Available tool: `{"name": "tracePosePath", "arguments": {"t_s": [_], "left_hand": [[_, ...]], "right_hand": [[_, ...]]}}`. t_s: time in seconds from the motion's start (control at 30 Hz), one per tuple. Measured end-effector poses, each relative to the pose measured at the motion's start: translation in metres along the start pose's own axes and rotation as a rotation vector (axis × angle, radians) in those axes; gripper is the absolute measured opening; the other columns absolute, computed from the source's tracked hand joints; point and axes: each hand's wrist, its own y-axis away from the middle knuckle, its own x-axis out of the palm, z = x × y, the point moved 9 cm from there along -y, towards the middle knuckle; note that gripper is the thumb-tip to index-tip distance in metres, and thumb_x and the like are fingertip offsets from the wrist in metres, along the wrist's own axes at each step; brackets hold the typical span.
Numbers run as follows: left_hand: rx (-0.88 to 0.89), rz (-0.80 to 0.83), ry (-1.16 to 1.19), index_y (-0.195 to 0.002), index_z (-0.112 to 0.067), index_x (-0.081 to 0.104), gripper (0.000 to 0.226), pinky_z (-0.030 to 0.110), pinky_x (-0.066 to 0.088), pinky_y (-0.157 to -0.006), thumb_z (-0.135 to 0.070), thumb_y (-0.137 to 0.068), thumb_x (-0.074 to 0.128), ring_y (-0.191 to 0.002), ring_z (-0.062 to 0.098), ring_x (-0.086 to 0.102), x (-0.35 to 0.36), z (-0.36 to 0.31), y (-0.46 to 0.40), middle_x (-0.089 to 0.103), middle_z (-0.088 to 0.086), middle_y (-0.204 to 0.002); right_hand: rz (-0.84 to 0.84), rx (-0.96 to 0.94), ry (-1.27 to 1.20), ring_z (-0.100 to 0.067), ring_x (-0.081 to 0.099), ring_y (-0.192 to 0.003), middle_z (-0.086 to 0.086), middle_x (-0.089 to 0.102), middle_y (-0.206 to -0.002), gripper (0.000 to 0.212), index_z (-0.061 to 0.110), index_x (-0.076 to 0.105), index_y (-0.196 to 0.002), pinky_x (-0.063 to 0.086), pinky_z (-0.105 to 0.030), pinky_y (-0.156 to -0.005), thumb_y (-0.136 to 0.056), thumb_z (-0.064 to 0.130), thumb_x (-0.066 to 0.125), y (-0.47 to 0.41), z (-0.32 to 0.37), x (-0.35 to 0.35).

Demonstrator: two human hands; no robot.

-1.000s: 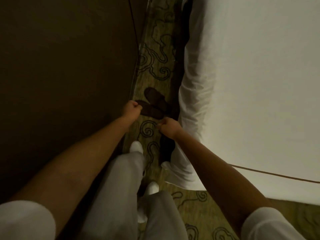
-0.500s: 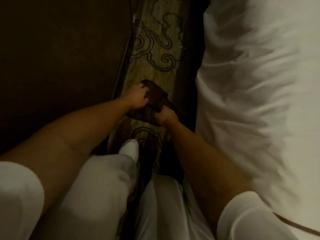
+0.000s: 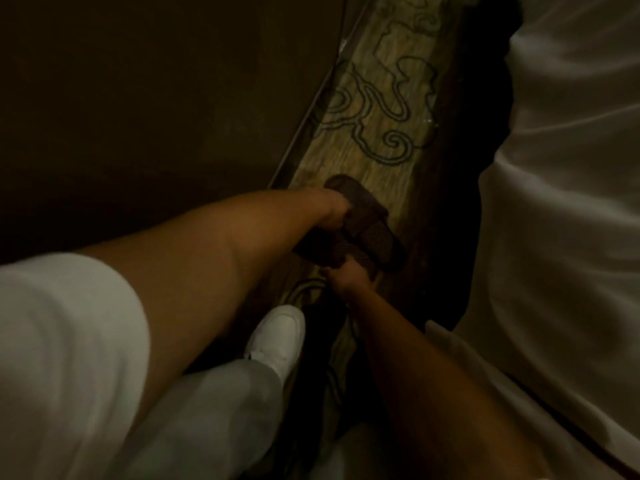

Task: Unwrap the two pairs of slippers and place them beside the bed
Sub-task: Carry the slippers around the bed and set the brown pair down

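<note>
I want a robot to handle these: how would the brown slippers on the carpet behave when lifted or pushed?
The brown slippers look woven and thin, so probably light and floppy. The left hand and right hand each hold one by an edge. Flat on the carpet, they would likely drag, not roll.

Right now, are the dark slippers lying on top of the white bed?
No, the dark slippers are down on the patterned carpet beside the white bed, with both hands on them.
</note>
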Motion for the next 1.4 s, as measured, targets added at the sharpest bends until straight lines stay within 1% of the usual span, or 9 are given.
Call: {"name": "tracePosePath", "arguments": {"t_s": [0.17,0.37,0.53,0.7,0.87,1.0,1.2,1.3,1.4], "left_hand": [[0.188,-0.064,-0.172,-0.148,-0.028,0.043,0.05,0.043,0.043,-0.104,-0.035,-0.099,0.048,-0.132,0.033,0.049,-0.01,-0.029,-0.004,0.044,0.009,-0.148],[0.23,-0.016,-0.395,-0.156,-0.046,0.011,0.062,0.048,0.042,-0.105,-0.039,-0.103,0.043,-0.138,0.036,0.042,0.006,-0.026,-0.039,0.027,0.009,-0.159],[0.269,-0.127,-0.349,-0.154,-0.047,0.017,0.053,0.048,0.046,-0.099,-0.035,-0.105,0.033,-0.127,0.038,0.047,0.029,-0.032,-0.053,0.031,0.016,-0.154],[0.145,-0.247,-0.221,-0.15,-0.037,0.038,0.046,0.047,0.051,-0.09,-0.03,-0.104,0.036,-0.116,0.04,0.056,0.025,-0.021,-0.061,0.042,0.019,-0.142],[0.129,-0.4,-0.263,-0.149,-0.025,0.041,0.047,0.053,0.038,-0.104,-0.027,-0.102,0.04,-0.134,0.043,0.04,0.012,-0.017,-0.067,0.036,0.022,-0.151],[0.255,-0.425,-0.34,-0.153,-0.036,0.032,0.052,0.059,0.023,-0.115,-0.029,-0.103,0.041,-0.148,0.044,0.018,0.024,-0.027,-0.073,0.014,0.017,-0.165],[0.213,-0.323,-0.322,-0.155,-0.034,0.029,0.049,0.046,0.048,-0.091,-0.028,-0.106,0.031,-0.127,0.043,0.047,0.027,-0.026,-0.072,0.034,0.027,-0.152],[0.225,-0.361,-0.281,-0.152,-0.025,0.036,0.048,0.044,0.051,-0.08,-0.022,-0.104,0.038,-0.121,0.041,0.049,0.025,-0.025,-0.067,0.042,0.022,-0.142],[0.228,-0.355,-0.243,-0.15,-0.019,0.035,0.048,0.044,0.051,-0.074,-0.019,-0.102,0.042,-0.115,0.039,0.055,0.028,-0.021,-0.066,0.045,0.021,-0.137]], "right_hand": [[0.012,-0.035,-0.155,-0.03,0.059,-0.125,-0.009,0.062,-0.134,0.062,0.01,0.053,-0.142,0.048,-0.035,-0.102,-0.089,0.036,0.072,0.009,0.006,0.005],[0.025,0.03,-0.321,-0.016,0.056,-0.116,-0.001,0.06,-0.123,0.054,0.006,0.054,-0.137,0.041,-0.021,-0.089,-0.089,0.022,0.075,0.016,-0.002,-0.005],[0.071,0.086,-0.397,-0.03,0.06,-0.12,-0.011,0.059,-0.139,0.072,0.008,0.045,-0.145,0.051,-0.037,-0.099,-0.085,0.03,0.078,0.001,-0.009,0.008],[0.158,0.254,-0.798,-0.032,0.065,-0.063,-0.02,0.061,-0.115,0.047,0.015,0.034,-0.129,0.055,-0.034,-0.047,-0.094,0.006,0.064,-0.004,-0.002,0.035],[0.166,0.353,-0.972,-0.03,0.063,-0.058,-0.017,0.06,-0.099,0.04,0.018,0.031,-0.122,0.055,-0.035,-0.051,-0.096,0.009,0.06,-0.009,-0.004,0.042],[0.148,0.37,-1.045,-0.034,0.064,-0.066,-0.021,0.058,-0.115,0.038,0.014,0.034,-0.117,0.056,-0.048,-0.07,-0.094,0.009,0.064,-0.016,-0.01,0.044],[0.195,0.357,-1.156,-0.033,0.064,-0.08,-0.025,0.053,-0.127,0.063,0.028,0.029,-0.141,0.057,-0.044,-0.064,-0.094,0.011,0.066,-0.02,0.01,0.051],[0.143,0.375,-1.064,-0.034,0.061,-0.1,-0.024,0.056,-0.129,0.051,0.011,0.038,-0.138,0.055,-0.045,-0.064,-0.094,0.006,0.063,-0.024,0.015,0.055],[0.118,0.365,-0.996,-0.03,0.062,-0.076,-0.023,0.062,-0.096,0.021,0.006,0.048,-0.112,0.052,-0.04,-0.061,-0.096,0.008,0.062,-0.024,0.01,0.057]]}}
